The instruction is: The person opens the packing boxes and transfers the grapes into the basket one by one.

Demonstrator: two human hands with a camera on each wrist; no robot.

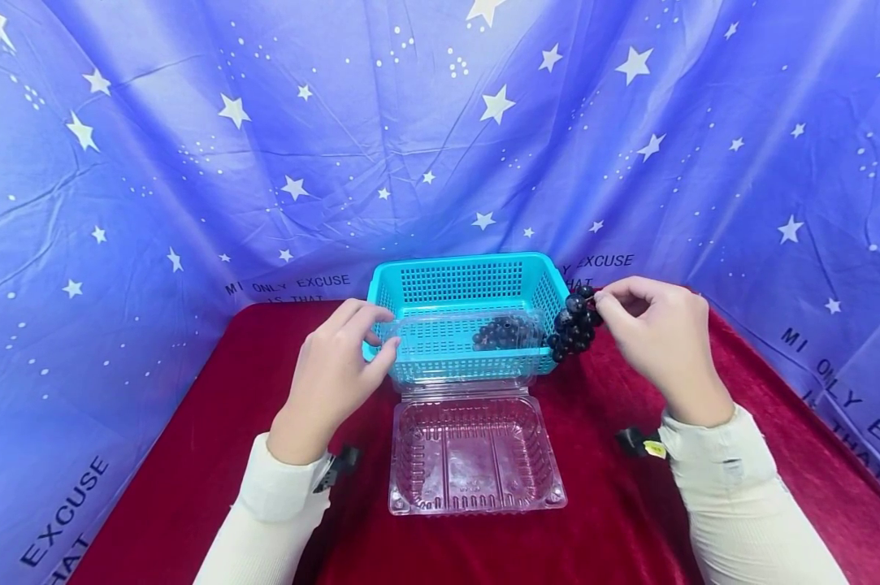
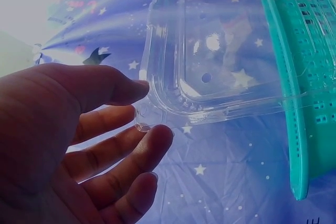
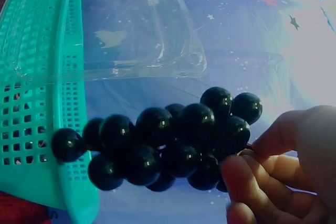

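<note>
In my right hand (image 1: 662, 341), a bunch of dark grapes (image 1: 575, 327) hangs beside the right end of a turquoise basket (image 1: 469, 262); thumb and fingers pinch its stem. The right wrist view shows the round, glossy grapes (image 3: 152, 124) close up. My left hand (image 1: 337, 357) is at the far left corner of a clear plastic lid (image 2: 210, 106), thumb and loosely bent fingers spread around that corner. The raised lid overlaps the basket's front. Hinged to it, the clear plastic box (image 1: 476, 455) lies open on the table. More dark grapes (image 1: 509, 333) show inside the basket, through the lid.
A dark red velvet cloth (image 1: 264, 390) covers the table. Blue starred curtains (image 1: 410, 122) hang behind and on both sides. The basket stands near the table's back edge, the box directly in front of it. Each wrist wears a small black camera (image 1: 346, 460).
</note>
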